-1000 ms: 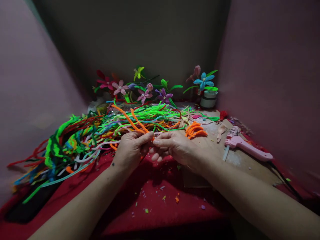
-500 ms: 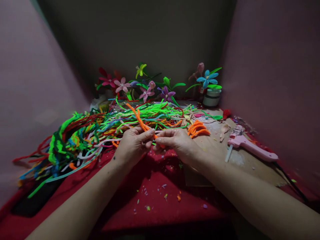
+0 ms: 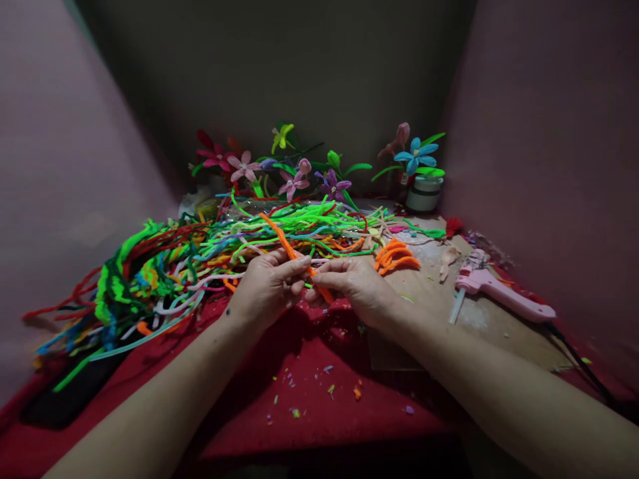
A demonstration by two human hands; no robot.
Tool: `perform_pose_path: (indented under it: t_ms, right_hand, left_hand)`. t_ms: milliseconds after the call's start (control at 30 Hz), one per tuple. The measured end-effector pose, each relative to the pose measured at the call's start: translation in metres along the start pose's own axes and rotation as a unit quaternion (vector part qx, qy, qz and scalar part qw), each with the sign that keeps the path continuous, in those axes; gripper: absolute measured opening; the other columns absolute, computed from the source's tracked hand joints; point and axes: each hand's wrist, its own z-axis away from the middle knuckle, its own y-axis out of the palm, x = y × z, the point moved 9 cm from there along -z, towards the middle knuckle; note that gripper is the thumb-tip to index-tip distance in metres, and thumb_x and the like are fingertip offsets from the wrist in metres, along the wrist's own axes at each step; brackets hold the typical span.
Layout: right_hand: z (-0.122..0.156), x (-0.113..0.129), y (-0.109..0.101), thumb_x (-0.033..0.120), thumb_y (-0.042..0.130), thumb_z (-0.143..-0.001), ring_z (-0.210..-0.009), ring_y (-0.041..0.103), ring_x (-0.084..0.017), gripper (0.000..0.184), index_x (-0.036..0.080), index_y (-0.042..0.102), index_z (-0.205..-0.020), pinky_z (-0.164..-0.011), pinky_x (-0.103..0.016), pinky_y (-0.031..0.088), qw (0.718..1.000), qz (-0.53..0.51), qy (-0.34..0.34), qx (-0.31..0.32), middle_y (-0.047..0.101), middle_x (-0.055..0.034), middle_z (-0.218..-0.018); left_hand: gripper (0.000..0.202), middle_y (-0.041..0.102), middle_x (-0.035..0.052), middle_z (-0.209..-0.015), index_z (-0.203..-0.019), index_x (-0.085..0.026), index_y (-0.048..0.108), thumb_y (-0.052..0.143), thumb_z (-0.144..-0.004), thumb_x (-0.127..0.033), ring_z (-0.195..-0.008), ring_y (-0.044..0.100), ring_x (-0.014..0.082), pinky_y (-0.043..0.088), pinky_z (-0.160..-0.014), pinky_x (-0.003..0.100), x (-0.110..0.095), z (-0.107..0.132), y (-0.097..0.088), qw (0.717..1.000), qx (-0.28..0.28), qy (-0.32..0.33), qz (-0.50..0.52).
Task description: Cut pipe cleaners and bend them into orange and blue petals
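Observation:
Between my two hands runs an orange pipe cleaner (image 3: 280,235), slanting from upper left to lower right. My left hand (image 3: 272,283) pinches its middle between thumb and fingers. Just below that, my right hand (image 3: 349,283) pinches the lower part, and a short end sticks out under the fingers. The hands nearly touch each other. Beyond my right hand lies a small stack of bent orange pipe cleaner pieces (image 3: 395,257). A large heap of coloured pipe cleaners (image 3: 299,223), mostly bright green on top, spreads behind my hands and to the left.
On the right, a pink glue gun (image 3: 504,294) with a dark cord rests on a cardboard sheet (image 3: 429,293). Pipe cleaner flowers (image 3: 293,183) stand at the back, near a small jar (image 3: 423,194). A black flat object (image 3: 70,396) lies at left. Coloured scraps dot the red cloth (image 3: 359,419).
The orange strands above my left hand look closer together, and the upper tip sits slightly lower and to the right. More of the lower end shows under my right hand.

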Motion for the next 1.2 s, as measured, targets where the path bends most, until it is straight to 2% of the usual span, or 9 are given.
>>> perform_pose_path:
  t_ms: [200,467,600,733,800,933,1033,1100,1200]
  right_hand:
    - [-0.002,0.000,-0.002,0.019,0.061,-0.066,-0.045,0.051,-0.008,0.011,0.011,0.061,-0.058,-0.050,-0.023,0.039,1.000,-0.003,-0.003,-0.017,0.063,-0.0023,-0.053]
    - [-0.001,-0.001,-0.005,0.022,0.061,-0.065,-0.046,0.054,-0.010,0.012,0.013,0.060,-0.058,-0.049,-0.022,0.039,0.999,-0.007,0.011,-0.032,0.062,-0.0019,-0.049]
    - [-0.003,-0.001,-0.005,0.021,0.059,-0.064,-0.042,0.053,-0.009,0.011,0.012,0.060,-0.058,-0.046,-0.021,0.038,1.000,-0.005,0.005,-0.026,0.061,-0.0015,-0.047]
    - [-0.002,0.000,-0.004,0.018,0.058,-0.064,-0.042,0.053,-0.010,0.009,0.014,0.057,-0.056,-0.046,-0.021,0.039,1.000,-0.008,0.007,-0.016,0.061,-0.0009,-0.047]
    - [-0.001,0.002,-0.004,0.016,0.057,-0.063,-0.042,0.053,-0.010,0.009,0.014,0.057,-0.054,-0.047,-0.021,0.039,1.000,0.009,0.011,-0.014,0.060,-0.0005,-0.045]
    - [0.003,0.006,-0.002,0.012,0.054,-0.061,-0.040,0.048,-0.009,0.012,0.014,0.055,-0.049,-0.046,-0.021,0.037,0.999,0.047,0.014,0.000,0.058,0.0001,-0.043]
    - [0.002,0.006,0.000,0.013,0.053,-0.061,-0.040,0.046,-0.009,0.012,0.015,0.055,-0.049,-0.046,-0.022,0.036,0.996,0.085,0.016,0.022,0.056,0.0008,-0.042]
    - [0.002,0.005,0.003,0.014,0.052,-0.063,-0.042,0.047,-0.010,0.014,0.015,0.054,-0.049,-0.047,-0.023,0.036,0.990,0.136,0.003,0.035,0.055,0.0008,-0.043]
    - [0.008,0.018,0.008,0.014,0.050,-0.068,-0.046,0.047,-0.010,0.017,0.016,0.053,-0.051,-0.050,-0.024,0.034,0.959,0.272,-0.084,0.014,0.053,0.0004,-0.048]
  left_hand:
    - [0.014,0.057,-0.0012,-0.050,-0.074,-0.013,0.062,0.070,-0.070,-0.023,-0.036,0.046,0.0056,0.037,-0.035,0.015,0.004,0.001,0.000,0.999,0.015,0.000,-0.046]
    - [0.019,0.055,0.0019,-0.039,-0.059,-0.012,0.065,0.068,-0.069,-0.028,-0.027,0.039,0.0071,0.024,-0.028,0.017,-0.016,0.013,0.003,0.973,-0.007,-0.003,-0.231]
    - [0.011,0.056,0.0011,-0.044,-0.061,-0.014,0.068,0.069,-0.066,-0.024,-0.035,0.043,0.0087,0.029,-0.034,0.018,-0.030,0.018,0.005,0.945,-0.010,0.074,-0.319]
    - [0.007,0.061,0.0032,-0.069,-0.071,-0.019,0.072,0.065,-0.070,-0.019,-0.065,0.054,0.0142,0.041,-0.060,0.021,-0.056,0.031,0.020,0.857,0.006,0.284,-0.430]
    - [0.011,0.060,0.0047,-0.077,-0.072,-0.021,0.072,0.062,-0.073,-0.018,-0.072,0.053,0.0159,0.041,-0.065,0.023,-0.061,0.037,0.026,0.809,0.020,0.345,-0.475]
    - [0.014,0.062,0.0061,-0.088,-0.075,-0.024,0.071,0.057,-0.076,-0.020,-0.080,0.054,0.0181,0.040,-0.070,0.025,-0.058,0.039,0.032,0.748,0.064,0.362,-0.553]
    - [0.013,0.061,0.0055,-0.078,-0.071,-0.023,0.067,0.055,-0.075,-0.021,-0.073,0.052,0.0178,0.037,-0.066,0.025,-0.052,0.041,0.038,0.700,0.089,0.344,-0.620]
    - [0.011,0.056,0.0032,-0.065,-0.064,-0.021,0.064,0.057,-0.073,-0.021,-0.061,0.046,0.0152,0.034,-0.058,0.024,-0.051,0.041,0.036,0.718,0.085,0.312,-0.617]
    - [0.013,0.047,0.0003,-0.053,-0.059,-0.018,0.061,0.060,-0.070,-0.025,-0.048,0.036,0.0110,0.028,-0.046,0.022,-0.040,0.029,0.022,0.850,0.089,0.160,-0.494]
